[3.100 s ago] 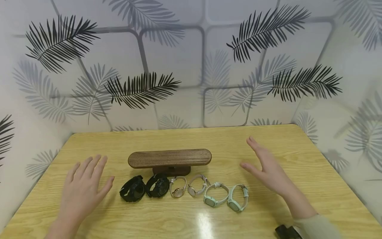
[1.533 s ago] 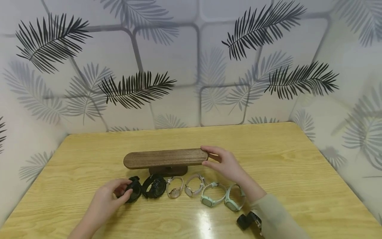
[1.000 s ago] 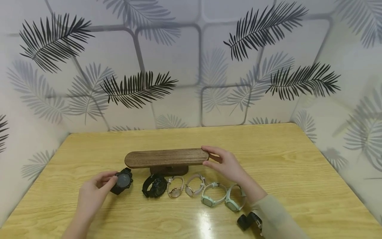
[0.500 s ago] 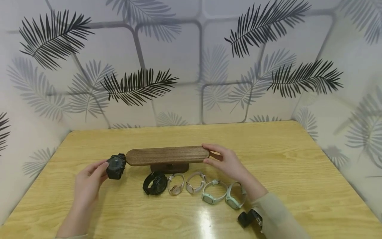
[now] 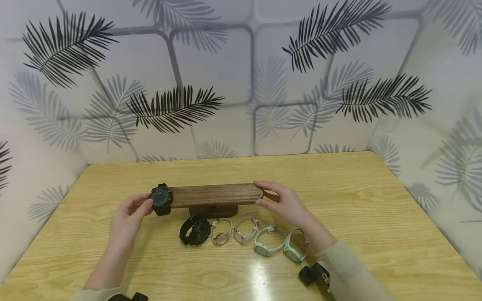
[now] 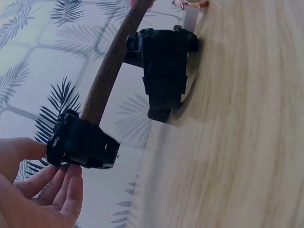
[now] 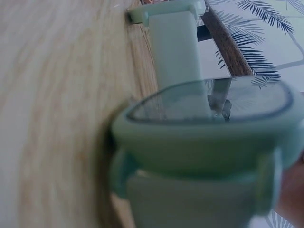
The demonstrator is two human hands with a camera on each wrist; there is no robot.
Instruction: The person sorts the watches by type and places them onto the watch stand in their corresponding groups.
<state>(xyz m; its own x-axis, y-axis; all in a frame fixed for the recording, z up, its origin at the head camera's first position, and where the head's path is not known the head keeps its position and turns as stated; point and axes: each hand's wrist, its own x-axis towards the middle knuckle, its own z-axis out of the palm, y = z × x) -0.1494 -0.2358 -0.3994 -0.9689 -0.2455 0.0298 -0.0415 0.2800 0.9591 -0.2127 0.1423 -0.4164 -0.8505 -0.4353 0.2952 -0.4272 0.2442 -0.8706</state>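
My left hand [image 5: 126, 223] pinches a black wristwatch [image 5: 161, 200] between thumb and fingers. Its closed strap loops round the left end of a dark wooden watch stand [image 5: 216, 195], a horizontal bar on a low foot. In the left wrist view the bar's end meets the loop of that watch [image 6: 83, 142], and the thumb and fingers grip the watch from the other side. My right hand [image 5: 288, 207] holds the bar's right end, thumb in front and fingers behind. The right wrist view is mostly filled by a mint-green watch [image 7: 204, 142], which hides most of that hand.
In front of the stand, a row of watches lies on the wooden table [image 5: 211, 276]: a second black watch [image 5: 199, 232], two slim pale-strapped watches [image 5: 222, 238] and two mint-green watches [image 5: 262, 249]. A leaf-patterned wall covering [image 5: 233, 83] rises behind the table.
My left hand took the leftmost black watch from the row, lifted it, and moved it right onto the bar's left end. My right hand came in from the right and took the bar's right end.
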